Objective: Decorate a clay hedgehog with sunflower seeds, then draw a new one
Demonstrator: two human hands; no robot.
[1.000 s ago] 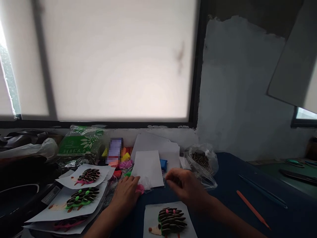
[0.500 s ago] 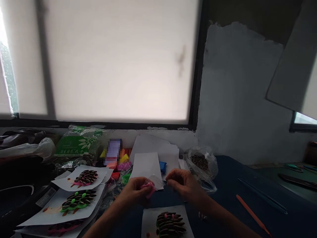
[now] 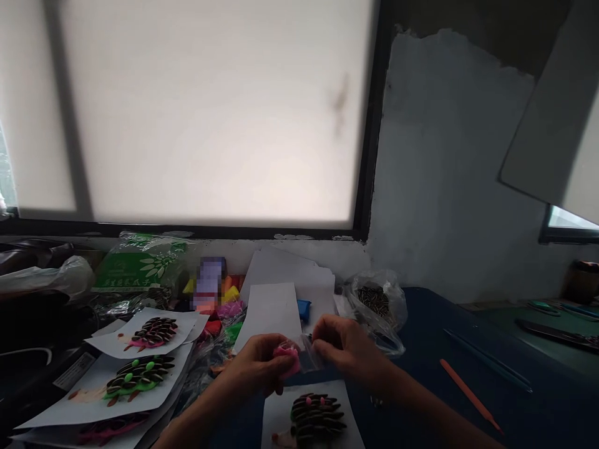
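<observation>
A pink lump of modelling clay in a clear plastic wrapper is gripped between the thumb and fingers of my left hand. My right hand is closed in a pinch on the wrapper's loose side, a little to the right of the clay. Below both hands lies a white paper card bearing a hedgehog shape of dark striped seeds, with two small pink dots on top. The card's lower edge is cut off by the frame.
Finished-looking hedgehog cards are stacked at left, beside a green seed bag. Coloured clay packets and white paper sheets lie behind my hands. At right are a bag of seeds, an orange tool and tweezers.
My right hand has moved left and now pinches the clear wrapper, which is stretched out between the hands. The view has shifted slightly.
</observation>
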